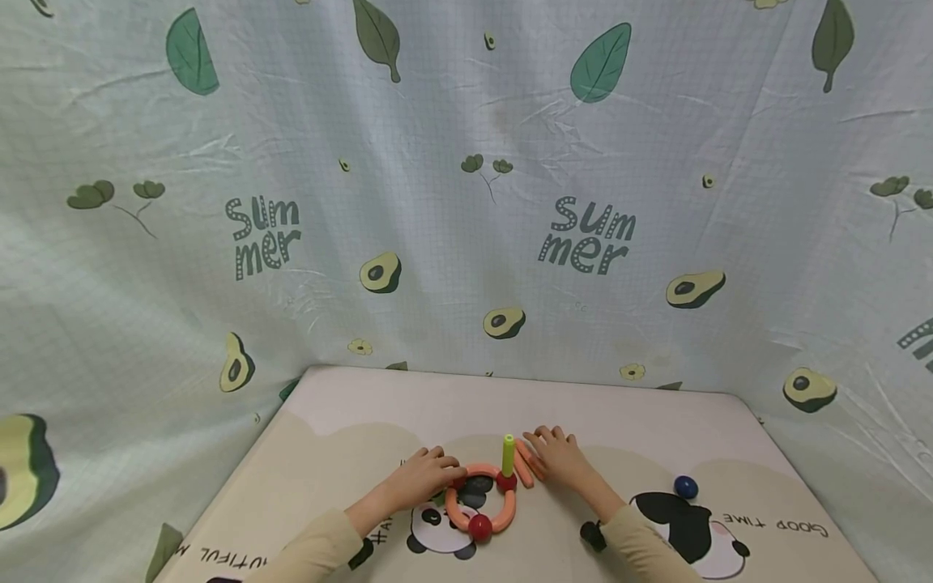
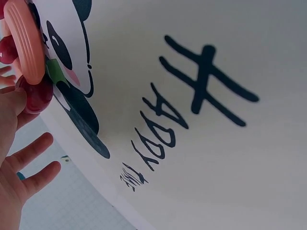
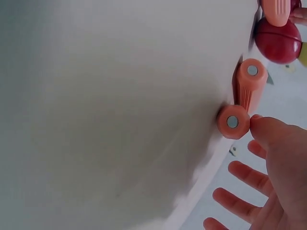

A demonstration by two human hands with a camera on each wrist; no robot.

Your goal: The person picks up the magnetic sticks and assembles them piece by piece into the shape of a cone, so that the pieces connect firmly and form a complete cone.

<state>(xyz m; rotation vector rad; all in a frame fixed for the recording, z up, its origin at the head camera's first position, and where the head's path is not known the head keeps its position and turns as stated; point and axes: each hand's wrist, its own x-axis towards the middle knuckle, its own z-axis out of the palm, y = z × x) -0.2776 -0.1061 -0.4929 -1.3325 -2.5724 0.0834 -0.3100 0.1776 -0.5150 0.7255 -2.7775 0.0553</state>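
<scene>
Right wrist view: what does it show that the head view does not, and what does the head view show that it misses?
Only the right wrist view shows the silver discs in the ends of the two loose sticks.

Only the head view shows the blue ball, the panda print and the whole ring.

Both show the right hand at the loose sticks, part of the ring, and a red ball with the green stick, just a sliver of it at the wrist view's edge.
</scene>
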